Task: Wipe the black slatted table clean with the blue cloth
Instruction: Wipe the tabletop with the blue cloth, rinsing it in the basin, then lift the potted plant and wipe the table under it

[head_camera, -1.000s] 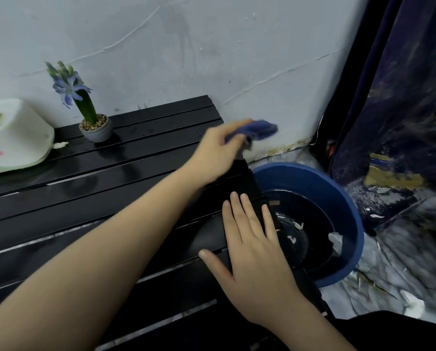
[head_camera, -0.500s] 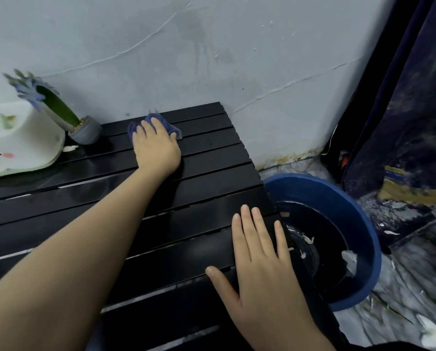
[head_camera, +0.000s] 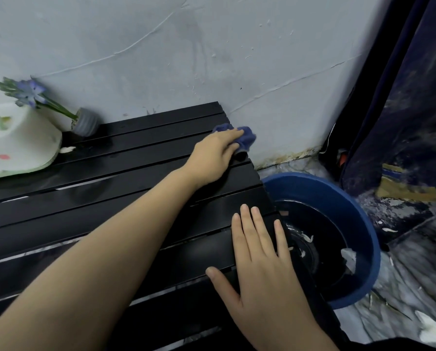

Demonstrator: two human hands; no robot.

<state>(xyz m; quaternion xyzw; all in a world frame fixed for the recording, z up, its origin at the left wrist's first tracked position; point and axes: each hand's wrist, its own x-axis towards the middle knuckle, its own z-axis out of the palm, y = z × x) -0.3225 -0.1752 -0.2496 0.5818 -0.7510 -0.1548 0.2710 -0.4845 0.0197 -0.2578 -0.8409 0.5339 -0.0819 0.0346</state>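
Observation:
The black slatted table (head_camera: 115, 188) runs from the left edge to the middle, its slats wet and shiny. My left hand (head_camera: 215, 154) presses the blue cloth (head_camera: 244, 138) onto the far right corner of the table, close to the wall; part of the cloth sticks out past my fingertips. My right hand (head_camera: 260, 259) lies flat, fingers spread, on the table's near right edge and holds nothing.
A blue basin (head_camera: 358, 224) with dark water and white scraps stands on the floor right of the table. A small grey pot with a purple flower (head_camera: 85, 122) and a white plastic container (head_camera: 19, 145) sit at the table's far left. A dark curtain (head_camera: 411, 110) hangs at right.
My left hand swept the cloth from the right edge leftward along the back slats, then back right to the far right corner. My right hand stayed flat in place.

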